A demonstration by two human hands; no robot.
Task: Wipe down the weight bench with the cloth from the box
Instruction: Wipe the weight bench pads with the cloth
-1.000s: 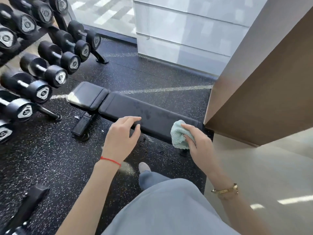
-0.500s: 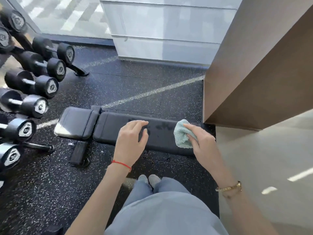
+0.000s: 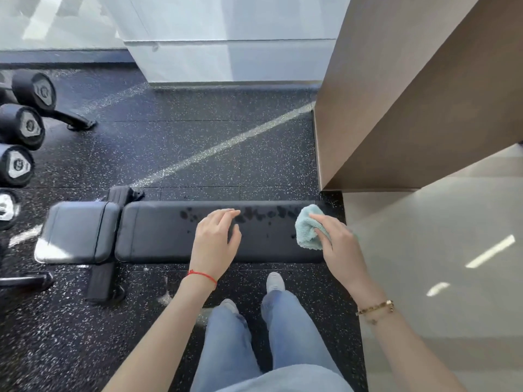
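The black padded weight bench (image 3: 158,233) lies flat across the view on the speckled rubber floor, its long pad on the right and its short seat pad (image 3: 76,232) on the left. Dark wet spots dot the far half of the long pad. My right hand (image 3: 339,247) grips a bunched light green cloth (image 3: 307,229) and presses it on the right end of the pad. My left hand (image 3: 216,244) hovers over the middle of the pad, fingers spread, holding nothing. The box is not in view.
A rack of black dumbbells (image 3: 21,127) lines the left edge. A brown wall corner (image 3: 396,123) stands just beyond the bench's right end, with pale smooth floor (image 3: 438,264) to its right. A white block (image 3: 226,60) rises at the back. My feet (image 3: 276,281) stand near the bench.
The view has swung so the bench lies level and closer below me. The cloth stays at the right end of the pad; my left hand stays over the middle.
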